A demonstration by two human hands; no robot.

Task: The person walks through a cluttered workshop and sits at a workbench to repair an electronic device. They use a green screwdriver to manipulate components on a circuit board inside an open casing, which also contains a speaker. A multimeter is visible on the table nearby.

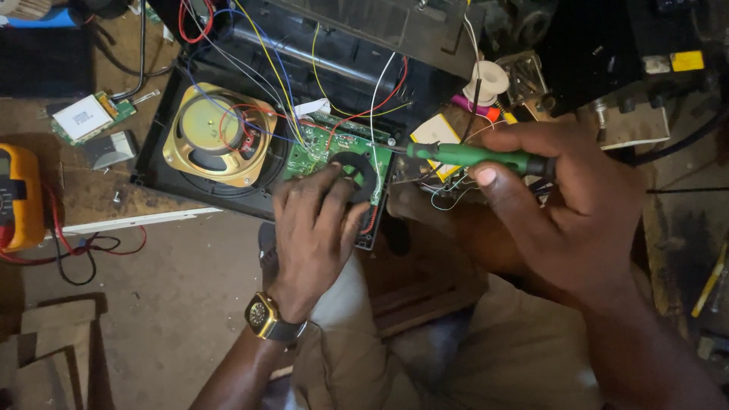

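**Green circuit board steadied while a screwdriver tip is set on it**

At the front edge of the opened black casing (pixel 250 199), a green circuit board (pixel 334 156) lies tilted, with a round black ring part on its face. It is pressed from below by the left hand (pixel 315 228), whose fingers (pixel 334 193) are spread and laid flat over the board's near half and the ring, pinching nothing. A gold wristwatch (pixel 266 315) is worn on that wrist.

A green-handled screwdriver (pixel 471 157) is pinched between the thumb and curled fingers of the right hand (pixel 569 205), and its tip is set against the board's right edge.

The board is judged light, thin, stiff and fragile; it is tethered by many soldered wires (pixel 281 83) in red, yellow, blue and white, so it is best held by its bare edges and not pulled.

Inside the casing, a gold-framed speaker (pixel 216 133) sits just left of the board, and the wires run up into the casing's dark upper half. Whether the speaker is fastened cannot be told.

On the wooden bench (pixel 83 193), well to the left, a small green module (pixel 91 116) and a yellow multimeter (pixel 19 197) with red leads are seen. A white spool (pixel 486 78) lies beyond the screwdriver.
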